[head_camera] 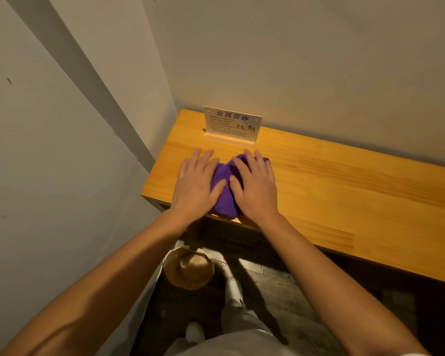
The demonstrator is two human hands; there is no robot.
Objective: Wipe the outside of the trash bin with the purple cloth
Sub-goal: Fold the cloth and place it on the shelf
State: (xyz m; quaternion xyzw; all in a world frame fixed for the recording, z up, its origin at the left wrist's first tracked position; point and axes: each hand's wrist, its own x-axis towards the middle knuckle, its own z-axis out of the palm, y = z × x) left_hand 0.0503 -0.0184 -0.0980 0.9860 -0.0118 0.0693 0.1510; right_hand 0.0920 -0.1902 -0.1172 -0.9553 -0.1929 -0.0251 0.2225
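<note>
The purple cloth (226,187) lies bunched on the wooden counter (344,191), near its left front edge. My left hand (195,186) rests flat on the cloth's left side, fingers spread. My right hand (254,187) lies flat over its right side, covering much of it. Neither hand has closed around the cloth. Down on the floor, below the counter's edge and between my forearms, stands the small round trash bin (188,268), brownish, seen from above with its open top toward me.
A small white sign card (232,124) with printed text stands on the counter against the back wall. A grey wall (49,176) closes in on the left. My legs and white shoes (233,286) are on the dark floor beside the bin.
</note>
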